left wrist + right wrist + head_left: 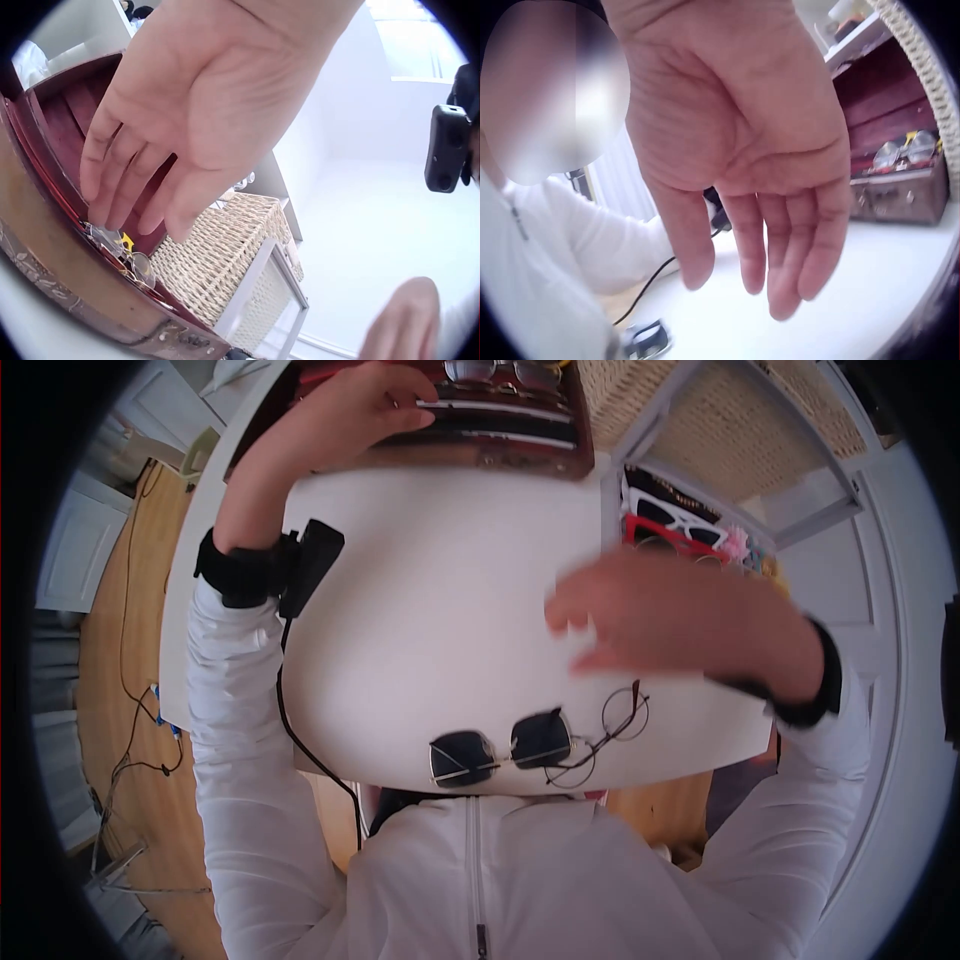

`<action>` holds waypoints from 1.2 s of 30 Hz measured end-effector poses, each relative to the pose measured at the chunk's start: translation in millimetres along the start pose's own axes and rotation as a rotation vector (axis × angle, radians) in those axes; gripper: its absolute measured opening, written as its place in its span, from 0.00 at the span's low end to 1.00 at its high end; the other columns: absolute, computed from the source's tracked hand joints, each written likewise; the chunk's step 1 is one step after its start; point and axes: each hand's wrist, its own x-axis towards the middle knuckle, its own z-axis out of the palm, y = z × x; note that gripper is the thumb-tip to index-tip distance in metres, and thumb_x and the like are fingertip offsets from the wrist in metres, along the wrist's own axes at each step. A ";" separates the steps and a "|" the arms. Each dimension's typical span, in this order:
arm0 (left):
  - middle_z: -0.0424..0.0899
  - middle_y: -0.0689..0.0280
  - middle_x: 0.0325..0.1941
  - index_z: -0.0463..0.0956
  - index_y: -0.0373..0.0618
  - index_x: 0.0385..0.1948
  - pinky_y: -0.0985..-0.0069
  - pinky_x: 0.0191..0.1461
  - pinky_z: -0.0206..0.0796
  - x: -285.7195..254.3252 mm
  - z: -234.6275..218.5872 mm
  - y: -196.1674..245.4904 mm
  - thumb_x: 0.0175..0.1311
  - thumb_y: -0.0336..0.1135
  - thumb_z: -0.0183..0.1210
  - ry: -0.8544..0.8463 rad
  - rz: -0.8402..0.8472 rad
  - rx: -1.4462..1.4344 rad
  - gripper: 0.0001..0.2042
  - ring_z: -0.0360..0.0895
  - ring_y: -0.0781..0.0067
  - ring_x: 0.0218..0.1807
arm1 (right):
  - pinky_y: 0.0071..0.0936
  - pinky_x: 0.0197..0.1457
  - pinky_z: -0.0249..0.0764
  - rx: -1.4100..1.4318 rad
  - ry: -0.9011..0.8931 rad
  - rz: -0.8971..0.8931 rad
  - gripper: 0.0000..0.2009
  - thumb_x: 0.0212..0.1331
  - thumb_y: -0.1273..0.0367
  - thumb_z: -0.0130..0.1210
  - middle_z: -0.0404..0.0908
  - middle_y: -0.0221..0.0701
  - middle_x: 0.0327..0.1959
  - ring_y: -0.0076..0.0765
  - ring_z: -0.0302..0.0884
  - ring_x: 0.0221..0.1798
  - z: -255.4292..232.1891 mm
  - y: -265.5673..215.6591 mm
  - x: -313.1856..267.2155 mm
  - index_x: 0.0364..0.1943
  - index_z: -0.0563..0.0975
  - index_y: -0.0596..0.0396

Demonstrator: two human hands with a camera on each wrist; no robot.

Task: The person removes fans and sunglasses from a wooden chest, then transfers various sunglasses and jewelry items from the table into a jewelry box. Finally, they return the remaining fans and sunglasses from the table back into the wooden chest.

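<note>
In the head view the left hand (365,415) is over a dark red case (540,458) holding eyeglasses (500,372); in the left wrist view its relaxed fingers hang at the case's glasses (142,266), and whether they touch is unclear. The right hand (670,610), blurred, hovers above the table's right part, empty, with fingers loosely extended in the right wrist view. Near the front edge lie dark square sunglasses (541,739), and beside them round thin-framed glasses (625,714) overlap their right side.
At the right, a compartment holds red sunglasses (675,538), white sunglasses (680,518) and small colourful items. Woven baskets (720,435) and a grey-framed panel (655,420) stand behind it. A black cable (284,705) runs from the left wrist over the white table (420,590).
</note>
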 end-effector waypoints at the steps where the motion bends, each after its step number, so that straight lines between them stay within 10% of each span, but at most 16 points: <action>1: 0.81 0.64 0.40 0.74 0.38 0.45 0.78 0.45 0.68 0.4 3.4 1.0 0.61 0.33 0.57 -0.001 0.000 0.028 0.13 0.76 0.75 0.39 | 0.30 0.44 0.70 0.024 -0.086 -0.015 0.16 0.48 0.66 0.61 0.73 0.38 0.35 0.39 0.74 0.41 18.5 -11.0 -6.9 0.38 0.73 0.60; 4: 0.81 0.59 0.32 0.75 0.34 0.41 0.75 0.41 0.69 -13.1 -9.3 73.0 0.59 0.30 0.58 -0.003 -0.137 0.038 0.12 0.77 0.69 0.35 | 0.32 0.42 0.69 -0.013 -0.038 -0.046 0.19 0.44 0.66 0.64 0.71 0.38 0.35 0.40 0.73 0.39 74.2 -35.8 -15.1 0.36 0.71 0.62; 9: 0.80 0.63 0.35 0.74 0.37 0.42 0.79 0.41 0.68 -18.0 6.5 52.8 0.61 0.33 0.57 -0.003 0.101 -0.041 0.11 0.76 0.75 0.36 | 0.31 0.43 0.65 -0.185 0.226 -0.031 0.23 0.40 0.64 0.67 0.68 0.35 0.38 0.39 0.69 0.42 107.5 -44.3 -1.7 0.38 0.69 0.59; 18: 0.78 0.62 0.34 0.74 0.38 0.45 0.76 0.39 0.68 -39.0 -17.7 80.0 0.62 0.44 0.57 -0.299 0.092 -0.028 0.18 0.75 0.72 0.35 | 0.41 0.38 0.73 0.001 0.298 0.063 0.07 0.52 0.73 0.53 0.77 0.42 0.29 0.50 0.77 0.36 66.5 -17.5 25.0 0.32 0.69 0.60; 26: 0.80 0.60 0.36 0.73 0.38 0.47 0.76 0.40 0.72 -22.3 -12.7 42.2 0.69 0.57 0.38 -0.233 -0.157 -0.469 0.28 0.78 0.71 0.38 | 0.35 0.30 0.72 -0.358 1.109 0.099 0.07 0.49 0.75 0.51 0.74 0.35 0.27 0.45 0.77 0.29 6.4 0.2 3.4 0.33 0.69 0.54; 28: 0.80 0.59 0.37 0.72 0.36 0.48 0.76 0.35 0.71 -19.2 -13.2 49.1 0.70 0.52 0.39 -0.521 -0.058 -1.023 0.25 0.78 0.71 0.34 | 0.32 0.28 0.71 -0.742 1.252 0.008 0.08 0.47 0.76 0.52 0.69 0.32 0.25 0.38 0.74 0.26 -1.0 3.3 -0.4 0.33 0.69 0.53; 33: 0.79 0.68 0.30 0.74 0.37 0.40 0.91 0.24 0.65 -15.0 -14.0 47.3 0.66 0.36 0.52 -0.253 -0.027 -1.161 0.11 0.72 0.87 0.22 | 0.29 0.30 0.71 -0.843 1.231 0.049 0.13 0.46 0.76 0.54 0.68 0.33 0.30 0.36 0.73 0.32 7.4 1.6 -7.9 0.38 0.69 0.54; 36: 0.79 0.73 0.30 0.75 0.42 0.36 0.91 0.25 0.61 -18.7 -19.8 54.0 0.66 0.35 0.53 0.071 -0.130 -0.772 0.07 0.69 0.90 0.24 | 0.30 0.42 0.73 -0.444 0.983 0.198 0.24 0.50 0.70 0.56 0.68 0.43 0.38 0.45 0.71 0.42 31.9 -12.9 -28.5 0.50 0.63 0.65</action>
